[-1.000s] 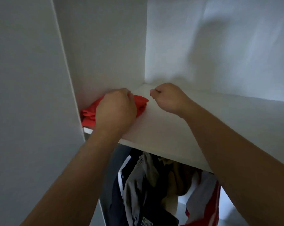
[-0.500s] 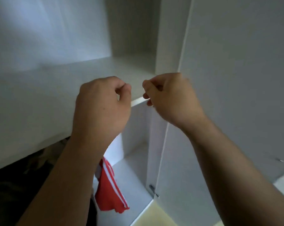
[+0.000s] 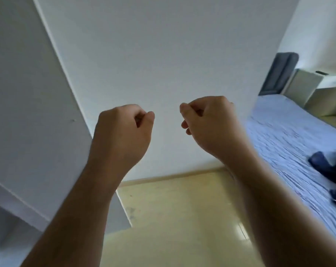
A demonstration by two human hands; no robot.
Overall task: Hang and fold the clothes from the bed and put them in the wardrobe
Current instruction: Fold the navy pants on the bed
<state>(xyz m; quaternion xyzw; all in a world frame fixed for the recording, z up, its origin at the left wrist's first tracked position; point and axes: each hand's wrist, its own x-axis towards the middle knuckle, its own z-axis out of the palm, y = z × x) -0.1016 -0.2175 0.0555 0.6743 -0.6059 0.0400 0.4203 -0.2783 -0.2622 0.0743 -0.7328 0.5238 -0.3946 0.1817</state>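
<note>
Left grip (image 3: 122,135), right grip (image 3: 209,126): fingers curled, nothing held, raised mid-air, likely free for next garment. Dark clothes (image 3: 325,164) wait on bed (image 3: 290,143), well apart.

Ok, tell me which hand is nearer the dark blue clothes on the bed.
Right. The right hand is raised left of the dark blue clothes; the left hand is farther left.

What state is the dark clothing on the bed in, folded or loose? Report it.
Loose, not folded: the dark clothing lies crumpled on the blue bedspread, partly cut off by the frame edge.
</note>
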